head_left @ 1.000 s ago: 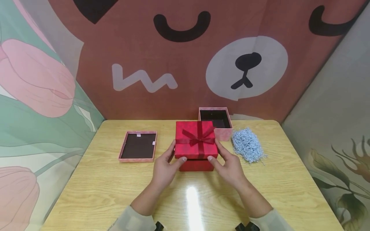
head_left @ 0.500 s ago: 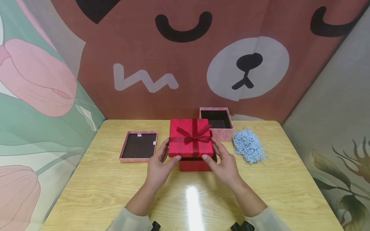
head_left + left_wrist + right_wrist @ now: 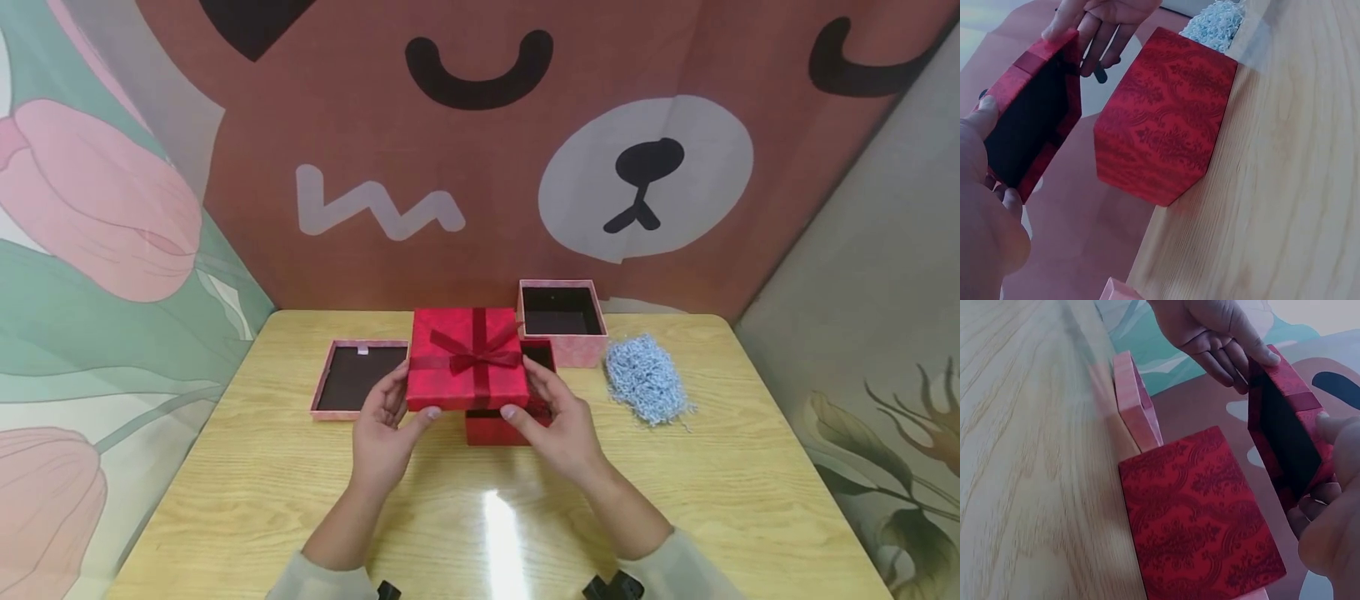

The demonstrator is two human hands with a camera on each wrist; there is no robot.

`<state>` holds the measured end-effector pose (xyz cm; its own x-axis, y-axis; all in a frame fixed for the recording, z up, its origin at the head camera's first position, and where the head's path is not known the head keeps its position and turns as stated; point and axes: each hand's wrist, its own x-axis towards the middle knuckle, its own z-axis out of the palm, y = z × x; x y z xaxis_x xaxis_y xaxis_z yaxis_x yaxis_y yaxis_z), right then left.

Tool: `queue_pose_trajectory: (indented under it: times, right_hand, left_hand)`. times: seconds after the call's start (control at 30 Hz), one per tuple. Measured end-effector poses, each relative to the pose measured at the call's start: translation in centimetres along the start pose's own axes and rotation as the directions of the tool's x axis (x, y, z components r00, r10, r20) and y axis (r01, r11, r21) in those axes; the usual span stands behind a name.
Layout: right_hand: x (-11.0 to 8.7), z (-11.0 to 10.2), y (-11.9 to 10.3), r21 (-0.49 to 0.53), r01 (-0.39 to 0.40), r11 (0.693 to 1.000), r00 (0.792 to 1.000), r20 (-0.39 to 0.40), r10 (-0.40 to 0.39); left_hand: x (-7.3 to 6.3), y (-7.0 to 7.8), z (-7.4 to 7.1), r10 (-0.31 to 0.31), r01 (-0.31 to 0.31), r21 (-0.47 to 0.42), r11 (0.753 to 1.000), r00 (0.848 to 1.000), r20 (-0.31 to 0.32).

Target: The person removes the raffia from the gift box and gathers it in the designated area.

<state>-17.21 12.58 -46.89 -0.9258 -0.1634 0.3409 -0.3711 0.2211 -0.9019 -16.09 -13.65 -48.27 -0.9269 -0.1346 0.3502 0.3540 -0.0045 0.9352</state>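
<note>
A red box lid (image 3: 442, 329) with a dark red ribbon bow is held level between both hands. My left hand (image 3: 384, 437) grips its left edge, thumb on the near side. The right hand (image 3: 558, 429) grips the opposite edge in the same way. Below and behind the lid stands the red box base (image 3: 498, 429), its dark inside partly showing at the right. In the left wrist view the lid's black underside (image 3: 1032, 122) hangs apart from the patterned red base (image 3: 1160, 112). The right wrist view also shows a gap between lid and base (image 3: 1200, 512).
An open pink box (image 3: 581, 346) with a dark inside stands at the back, right of the red base. Beside it lies a pile of blue shredded paper (image 3: 647, 379). A pink lid (image 3: 322, 400) lies upturned at left on the wooden table (image 3: 262, 500).
Both hands have lifted the red lid off its base and carried it left. It now overlaps the view of the pink lid's right edge. The red base has stayed in place.
</note>
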Motion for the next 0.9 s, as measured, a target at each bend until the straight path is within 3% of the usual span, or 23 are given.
queue_pose_trajectory:
  times: [0.13, 0.33, 0.6, 0.73, 0.9]
  right_hand:
    - [0.1, 0.5, -0.4, 0.038, 0.025, 0.999, 0.999, 0.034, -0.026]
    - [0.1, 1.4, -0.4, 0.059, 0.052, 0.997, 0.996, 0.069, -0.056]
    - [0.2, 2.6, -0.9, 0.039, 0.091, 0.995, 0.989, 0.110, -0.095]
    - [0.2, 3.1, -1.0, 0.009, 0.104, 0.995, 0.988, 0.117, -0.104]
    - [0.2, 3.7, -1.3, -0.030, 0.114, 0.993, 0.982, 0.154, -0.108]
  left_hand:
    - [-0.1, 0.3, -1.0, 0.029, -0.029, -0.005, 1.000, 1.000, -0.002]
    - [-0.1, 0.1, -2.5, 0.133, -0.131, -0.050, 0.990, 0.990, 0.035]
    - [-0.1, -0.3, -4.0, 0.295, -0.287, -0.091, 0.954, 0.952, 0.086]
    - [-0.2, -0.3, -4.7, 0.317, -0.308, -0.096, 0.946, 0.944, 0.094]
    - [-0.3, 0.2, -5.8, 0.302, -0.298, -0.066, 0.952, 0.951, 0.068]
